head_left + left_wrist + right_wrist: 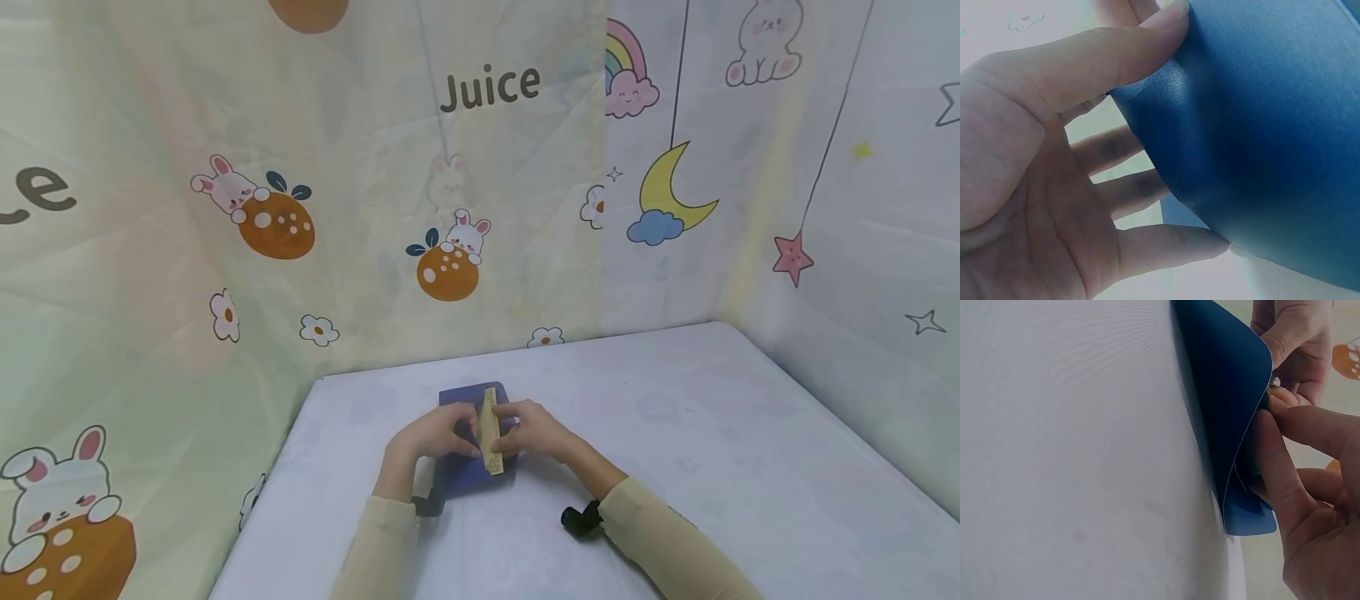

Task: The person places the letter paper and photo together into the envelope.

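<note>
A blue, soft-covered, notebook-like thing [472,477] with rounded corners is on the white table, its cover bent up. Between the hands a pale yellow strip [489,437] with patterned ends stands out against the blue. My left hand [441,432] pinches the edge of the blue cover [1260,137]; in the left wrist view the thumb lies on its face, with other fingers spread behind. From the other side, my right hand [536,431] pinches the edge by the yellow strip. The right wrist view shows its fingertips [1266,428] at the cover's folded edge, partly hiding the inside.
The white table [675,433] extends to both sides and toward the back. Near the right sleeve lies a small black object [580,521], its kind unclear. Printed curtains [360,208] with rabbits and flowers enclose the table at the left, back and right.
</note>
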Tool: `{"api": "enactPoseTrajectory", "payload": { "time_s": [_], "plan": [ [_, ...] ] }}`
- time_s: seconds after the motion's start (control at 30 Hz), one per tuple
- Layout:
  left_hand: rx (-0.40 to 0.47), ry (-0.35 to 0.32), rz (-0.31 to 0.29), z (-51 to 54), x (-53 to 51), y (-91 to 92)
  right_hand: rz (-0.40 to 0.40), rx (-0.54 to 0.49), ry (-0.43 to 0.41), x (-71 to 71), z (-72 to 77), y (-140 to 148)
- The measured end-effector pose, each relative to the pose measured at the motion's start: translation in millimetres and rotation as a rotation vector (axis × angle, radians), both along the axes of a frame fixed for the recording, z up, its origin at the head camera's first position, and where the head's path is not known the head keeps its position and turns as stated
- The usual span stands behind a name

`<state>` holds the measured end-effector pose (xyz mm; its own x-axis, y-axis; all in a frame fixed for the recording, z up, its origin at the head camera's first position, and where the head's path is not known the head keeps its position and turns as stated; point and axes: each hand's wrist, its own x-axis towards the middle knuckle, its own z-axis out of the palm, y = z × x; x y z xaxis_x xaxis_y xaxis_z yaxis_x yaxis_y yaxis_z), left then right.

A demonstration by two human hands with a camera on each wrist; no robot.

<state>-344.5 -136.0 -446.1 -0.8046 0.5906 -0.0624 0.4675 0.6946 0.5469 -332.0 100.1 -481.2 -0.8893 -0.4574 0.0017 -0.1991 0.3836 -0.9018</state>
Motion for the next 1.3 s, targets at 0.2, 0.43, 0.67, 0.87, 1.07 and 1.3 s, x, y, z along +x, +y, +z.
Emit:
{"api": "enactPoseTrajectory", "payload": {
  "time_s": [0.2, 0.43, 0.67, 0.87, 1.07, 1.3],
  "plan": [
    [0.004, 0.008, -0.012, -0.1, -0.5, -0.1, 0.007, 0.011, 0.012, 2.1, 2.4, -0.5],
    [0.007, 0.005, -0.019, 0.7, -0.4, -0.3, 0.055, -0.008, 0.010, 2.9, 2.4, 0.1],
    [0.012, 0.006, -0.014, 1.1, -0.6, -1.3, 0.086, -0.038, -0.005, 1.6, 1.4, -0.8],
    [0.014, 0.002, -0.015, 0.3, -0.8, -1.5, 0.070, -0.019, 0.019, 2.0, 1.0, -1.8],
    [0.005, 0.014, -0.027, 0.1, -0.7, -1.2, 0.047, 0.007, 0.017, 4.0, 1.0, -3.1],
    [0.003, 0.021, -0.026, 0.6, -0.4, -1.1, 0.040, -0.012, 0.007, 4.7, 0.2, -4.5]
  ]
}}
